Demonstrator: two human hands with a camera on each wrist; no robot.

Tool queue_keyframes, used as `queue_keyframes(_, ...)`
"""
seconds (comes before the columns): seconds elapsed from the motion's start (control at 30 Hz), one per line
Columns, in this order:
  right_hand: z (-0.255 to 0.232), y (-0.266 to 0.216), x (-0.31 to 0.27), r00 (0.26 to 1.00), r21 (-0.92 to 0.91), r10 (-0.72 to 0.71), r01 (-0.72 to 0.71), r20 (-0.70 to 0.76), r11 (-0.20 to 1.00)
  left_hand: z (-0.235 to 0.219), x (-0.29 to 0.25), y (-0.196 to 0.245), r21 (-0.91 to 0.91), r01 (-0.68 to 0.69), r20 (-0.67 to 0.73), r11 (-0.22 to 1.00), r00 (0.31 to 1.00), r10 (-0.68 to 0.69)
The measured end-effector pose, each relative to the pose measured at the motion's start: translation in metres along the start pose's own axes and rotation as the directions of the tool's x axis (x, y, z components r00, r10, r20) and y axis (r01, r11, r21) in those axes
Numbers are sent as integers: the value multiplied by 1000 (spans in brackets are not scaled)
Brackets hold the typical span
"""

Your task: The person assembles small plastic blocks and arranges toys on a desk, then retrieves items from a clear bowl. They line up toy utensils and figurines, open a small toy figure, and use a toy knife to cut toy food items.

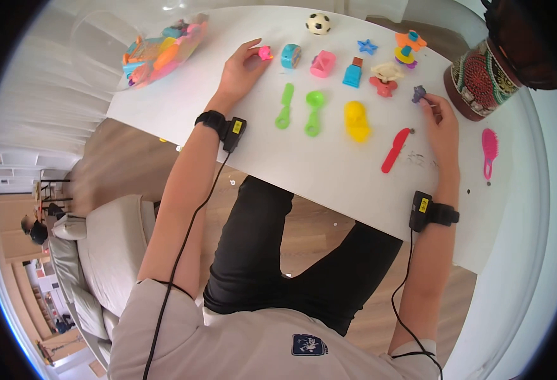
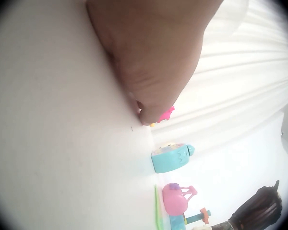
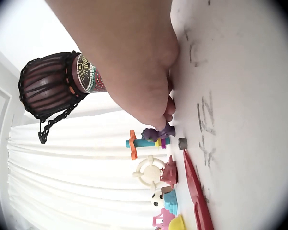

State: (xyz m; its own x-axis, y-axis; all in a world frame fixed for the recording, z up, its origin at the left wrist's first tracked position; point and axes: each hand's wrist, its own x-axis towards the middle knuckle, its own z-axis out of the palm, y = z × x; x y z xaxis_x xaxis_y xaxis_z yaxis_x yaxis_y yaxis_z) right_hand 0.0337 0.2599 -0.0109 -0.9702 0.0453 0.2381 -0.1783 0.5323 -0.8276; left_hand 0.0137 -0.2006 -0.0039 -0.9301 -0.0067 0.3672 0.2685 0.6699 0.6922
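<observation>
My left hand [image 1: 239,76] pinches a small bright pink toy figure [image 1: 265,53] with a bit of yellow, at the table's far left. The left wrist view shows the figure [image 2: 167,114] poking out past my fingertips, partly hidden. Just right of it stands a light-blue toy alarm clock [image 1: 290,56], then a pink toy handbag [image 1: 323,64]. On the right side, my right hand [image 1: 444,126] holds a small dark purple toy figure [image 1: 419,94] between thumb and fingers. A red toy knife [image 1: 395,151] lies to the left of that hand.
A clear bag of toys [image 1: 164,54] sits at far left, a patterned drum [image 1: 484,79] at far right beside a pink hairbrush [image 1: 490,152]. Between them are a green knife [image 1: 285,106], green spoon [image 1: 314,114], yellow toy [image 1: 357,120], soccer ball [image 1: 318,24] and blue star [image 1: 367,47].
</observation>
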Motion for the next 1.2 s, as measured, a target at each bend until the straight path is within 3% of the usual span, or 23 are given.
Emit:
queue_keyframes(0.27,0,-5,-3,999,26,-43,43,-1,999,3,4,-5,14,-7,11,1000,1000,7)
queue_keyframes(0.5,-3,-17,-7,1000,-23,6,-6,8,1000,3,5,-5,-13,-19,21,1000,1000,19)
queue_keyframes(0.7,3,-2,-3,991,30,-134,134,-16,991,6,3,-15,-72,22,18,997,1000,-20)
queue_keyframes(0.87,-5,-19,-6,1000,-37,23,-23,-11,999,1,1,4,17,52,60,998,997,-53)
queue_keyframes(0.97,-4,-20,-4,1000,-33,-19,19,-1,999,3,2,2,-36,65,59,997,996,-63)
queue_keyframes(1.07,-5,-24,-6,999,-52,28,-27,15,998,5,3,2,-17,41,54,999,998,-40)
queue_keyframes(1.13,-2,-26,-7,1000,-47,2,-2,11,999,6,4,2,109,-97,-9,989,995,98)
queue_keyframes(1.2,-2,-25,-6,1000,-47,-22,23,5,999,7,8,-1,65,-77,-1,995,997,77)
